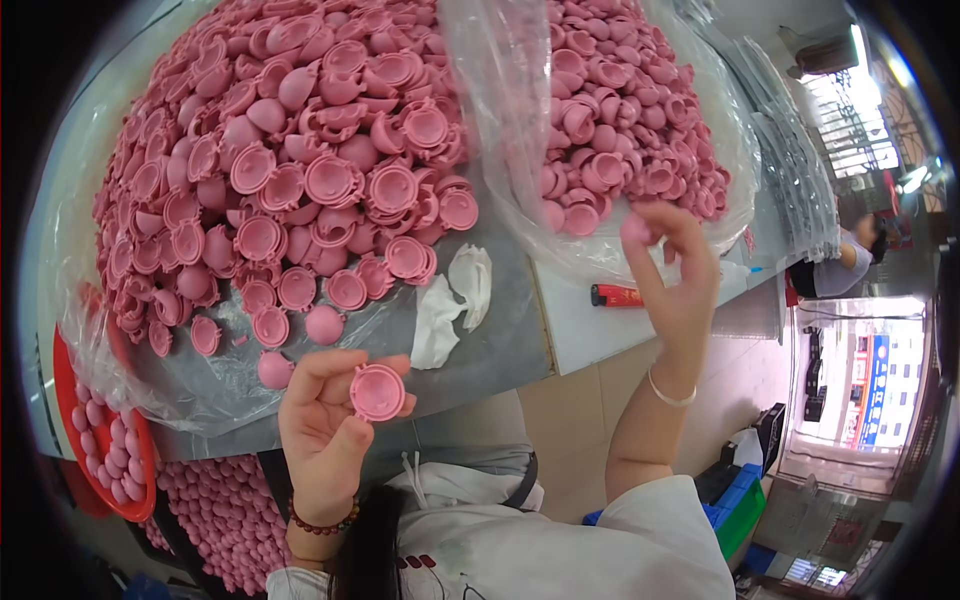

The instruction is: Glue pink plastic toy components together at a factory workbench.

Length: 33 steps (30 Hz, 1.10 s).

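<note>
My left hand (325, 420) is closed around the edge of a round pink plastic half-shell (378, 391), its hollow side facing up. It is just off the front edge of the table, near a loose domed shell (275, 369). My right hand (680, 265) is raised by the right-hand pile, thumb and forefinger curled toward each other. A small pink rounded spot shows at those fingertips; whether it is a held piece I cannot make out. A large heap of pink half-shells (330, 180) covers the left of the table, and a second heap (610, 110) lies in clear plastic.
Two crumpled white scraps (435, 322) and a red-and-black stick-shaped item (615, 295) lie on the table. A red basket (140, 500) with pink balls stands at the left, above more pink balls (225, 510). Blue and green bins (740, 510) stand on the floor at right.
</note>
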Motion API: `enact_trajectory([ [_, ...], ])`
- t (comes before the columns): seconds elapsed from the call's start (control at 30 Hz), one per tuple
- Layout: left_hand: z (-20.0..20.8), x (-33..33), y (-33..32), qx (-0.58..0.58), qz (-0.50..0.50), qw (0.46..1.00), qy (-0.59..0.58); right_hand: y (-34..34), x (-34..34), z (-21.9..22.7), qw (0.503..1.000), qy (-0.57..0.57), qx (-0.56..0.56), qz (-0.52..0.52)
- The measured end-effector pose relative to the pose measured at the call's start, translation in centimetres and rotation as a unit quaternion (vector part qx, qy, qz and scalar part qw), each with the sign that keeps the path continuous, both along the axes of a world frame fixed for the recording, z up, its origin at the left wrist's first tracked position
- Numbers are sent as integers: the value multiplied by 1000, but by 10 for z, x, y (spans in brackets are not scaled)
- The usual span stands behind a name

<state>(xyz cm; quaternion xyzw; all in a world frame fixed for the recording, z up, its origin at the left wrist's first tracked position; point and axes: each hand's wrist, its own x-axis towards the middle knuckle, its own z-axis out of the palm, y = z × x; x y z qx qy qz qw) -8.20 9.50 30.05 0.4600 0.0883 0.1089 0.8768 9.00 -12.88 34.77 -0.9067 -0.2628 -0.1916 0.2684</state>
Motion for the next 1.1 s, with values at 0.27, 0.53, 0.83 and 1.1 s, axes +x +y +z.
enact_trajectory([
  [0.27,1,5,2,-14,-34,999,14,30,-61,-13,853,476,125,173],
  [0.53,0,5,4,-43,-28,999,10,46,-46,-24,966,191,-4,177],
  [0.83,-1,5,7,-64,-53,997,-8,48,-51,-12,975,172,-3,143],
  [1.1,-1,1,3,-20,-80,996,-21,75,-74,-10,913,215,170,301],
])
